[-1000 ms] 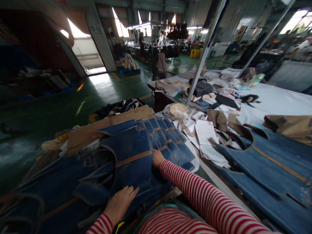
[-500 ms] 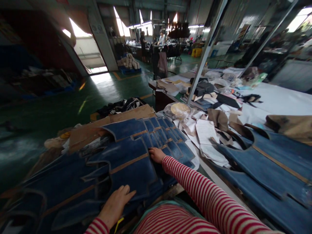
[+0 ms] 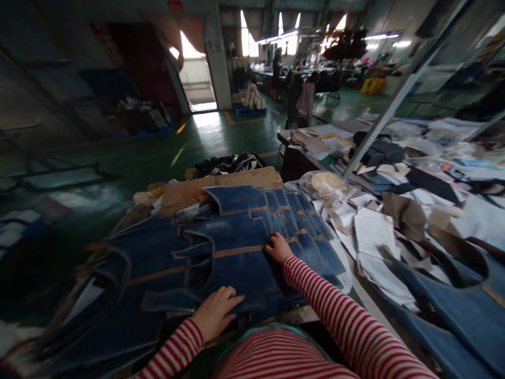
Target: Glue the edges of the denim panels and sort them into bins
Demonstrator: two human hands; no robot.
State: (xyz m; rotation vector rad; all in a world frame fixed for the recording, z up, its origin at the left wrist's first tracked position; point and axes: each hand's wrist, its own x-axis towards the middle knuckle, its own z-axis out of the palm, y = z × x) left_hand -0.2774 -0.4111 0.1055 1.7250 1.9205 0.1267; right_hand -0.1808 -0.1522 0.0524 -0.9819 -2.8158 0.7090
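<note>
lying under right grip (image 3: 279,249): blue panel (image 3: 239,267)

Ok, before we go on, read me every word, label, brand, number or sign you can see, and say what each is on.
Nothing can be read for certain.
Red sign high on the wall: too blurred to read.
Pair of round marks beside the doorway: too small to read.
White sheet among the papers: faint lines, too small to read.
Blue cloth pieces: no lettering that I can make out.

We record dim light, glare from the doorway (image 3: 198,81) and windows (image 3: 249,42), deep shadows, and stretched, blurred edges.
</note>
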